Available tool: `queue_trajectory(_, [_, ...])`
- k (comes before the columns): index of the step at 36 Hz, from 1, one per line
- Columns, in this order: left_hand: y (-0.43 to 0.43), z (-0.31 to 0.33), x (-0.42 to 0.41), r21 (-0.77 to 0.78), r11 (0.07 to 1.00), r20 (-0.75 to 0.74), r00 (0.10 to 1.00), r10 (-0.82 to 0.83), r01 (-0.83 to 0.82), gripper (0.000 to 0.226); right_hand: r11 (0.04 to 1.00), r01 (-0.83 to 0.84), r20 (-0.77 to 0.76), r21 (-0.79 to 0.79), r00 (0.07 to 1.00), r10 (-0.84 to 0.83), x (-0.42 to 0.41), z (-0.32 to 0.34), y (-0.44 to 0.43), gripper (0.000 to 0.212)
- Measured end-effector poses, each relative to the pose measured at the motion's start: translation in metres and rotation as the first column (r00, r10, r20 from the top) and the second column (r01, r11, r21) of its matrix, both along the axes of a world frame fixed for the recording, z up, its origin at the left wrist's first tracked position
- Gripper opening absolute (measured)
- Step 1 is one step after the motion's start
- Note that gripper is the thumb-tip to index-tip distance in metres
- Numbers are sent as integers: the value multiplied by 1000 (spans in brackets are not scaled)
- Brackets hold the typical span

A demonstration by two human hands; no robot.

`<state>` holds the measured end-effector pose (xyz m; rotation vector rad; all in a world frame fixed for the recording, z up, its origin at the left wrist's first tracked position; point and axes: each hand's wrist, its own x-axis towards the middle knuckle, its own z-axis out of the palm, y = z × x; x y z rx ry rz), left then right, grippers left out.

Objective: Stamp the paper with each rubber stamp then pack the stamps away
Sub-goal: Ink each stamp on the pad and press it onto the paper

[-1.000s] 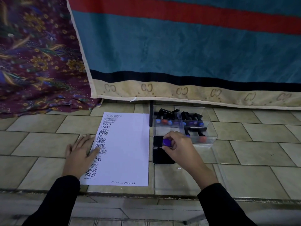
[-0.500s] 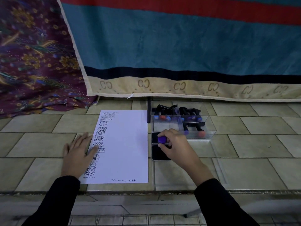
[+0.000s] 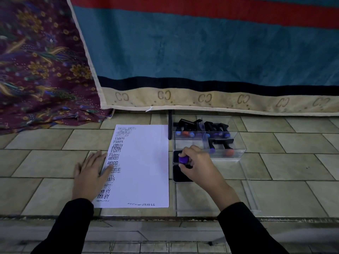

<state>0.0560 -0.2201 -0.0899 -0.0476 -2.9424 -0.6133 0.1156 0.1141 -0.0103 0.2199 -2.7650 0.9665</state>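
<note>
While the left grip [image 3: 91, 173] is pressing flat on the paper [image 3: 146, 162], its left column printed, near the bench's [image 3: 293, 162] front edge, the right grip [image 3: 197, 165] is clasping a purple stamp [image 3: 183, 159] on the pad [image 3: 179, 175] beside it, so stamping is seemingly continuing and packing waiting.

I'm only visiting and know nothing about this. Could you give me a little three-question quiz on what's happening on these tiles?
1. True or false: the left hand lies flat on the left edge of the paper.
2. The knob of the stamp that the right hand grips is: A red, B purple, C green.
3. Fill in: the other stamps lie in ___ plastic boxes.
Key: 1 true; 2 B; 3 clear.
</note>
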Motion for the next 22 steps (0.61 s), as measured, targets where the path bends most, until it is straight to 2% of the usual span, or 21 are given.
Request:
queue_trajectory(10, [-1,-1,0,-6,1000,-18,1000,-9,9,56,1000,28,-8,-12,1000,-29,3,0,-3,17])
queue_trajectory(14, [-1,-1,-1,-9,1000,-13,1000,-2,2,48,999,38,-4,-3,999,-38,2,1,-4,17])
queue_trajectory(22, [-2,2,-2,11,1000,-15,1000,-5,5,52,999,37,10,16,999,-37,7,1,-3,18])
